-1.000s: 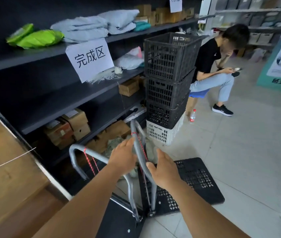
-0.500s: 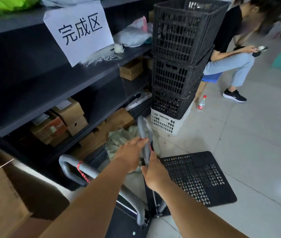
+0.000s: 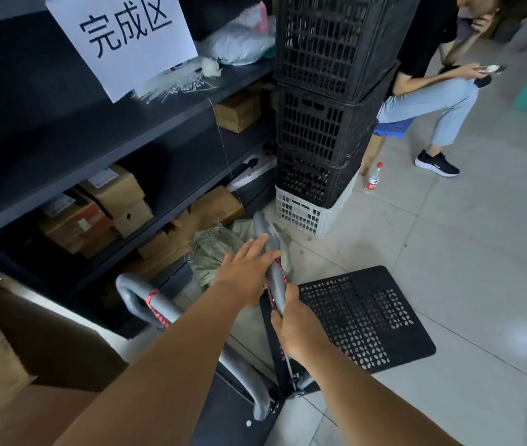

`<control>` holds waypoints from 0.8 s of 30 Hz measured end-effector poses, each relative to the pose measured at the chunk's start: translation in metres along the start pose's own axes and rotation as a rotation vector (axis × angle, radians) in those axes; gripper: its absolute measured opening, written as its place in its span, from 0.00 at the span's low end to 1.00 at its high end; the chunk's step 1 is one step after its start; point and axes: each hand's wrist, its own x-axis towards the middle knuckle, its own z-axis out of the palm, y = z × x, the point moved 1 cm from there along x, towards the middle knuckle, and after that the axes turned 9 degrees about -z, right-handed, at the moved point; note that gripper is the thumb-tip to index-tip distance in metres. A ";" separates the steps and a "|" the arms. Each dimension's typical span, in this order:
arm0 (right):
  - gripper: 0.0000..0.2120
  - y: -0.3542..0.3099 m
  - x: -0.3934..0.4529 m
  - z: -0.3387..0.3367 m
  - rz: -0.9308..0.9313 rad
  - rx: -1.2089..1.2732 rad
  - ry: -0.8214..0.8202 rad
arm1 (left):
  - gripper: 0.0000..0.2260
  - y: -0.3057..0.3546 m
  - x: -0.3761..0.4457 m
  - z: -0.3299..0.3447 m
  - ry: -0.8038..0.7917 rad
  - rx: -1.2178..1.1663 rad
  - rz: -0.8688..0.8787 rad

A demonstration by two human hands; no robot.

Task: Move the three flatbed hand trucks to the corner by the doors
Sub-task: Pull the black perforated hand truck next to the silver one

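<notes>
Dark shelving (image 3: 120, 136) along the left, pale tiled floor (image 3: 468, 252) beside it.

Matt grey handle (image 3: 275, 278); perforated black plastic deck (image 3: 365, 320); glossy floor tiles (image 3: 481, 252).

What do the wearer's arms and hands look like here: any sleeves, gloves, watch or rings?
Both forearms are bare as far as the frame shows, with no sleeve in view. The left hand and right hand are ungloved. No watch, bracelet or wristband shows on either wrist, and no ring is visible on the fingers that can be seen.
</notes>
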 end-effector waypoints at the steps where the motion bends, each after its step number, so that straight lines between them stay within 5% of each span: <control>1: 0.22 0.005 -0.007 -0.004 -0.008 -0.005 -0.004 | 0.36 0.008 -0.004 0.000 -0.013 -0.001 -0.010; 16: 0.19 0.097 -0.057 -0.071 0.010 0.025 -0.093 | 0.38 0.135 -0.066 0.039 0.033 -0.190 -0.148; 24: 0.16 0.116 -0.043 -0.099 0.065 -0.026 -0.071 | 0.35 0.130 -0.061 0.041 0.013 -0.148 -0.142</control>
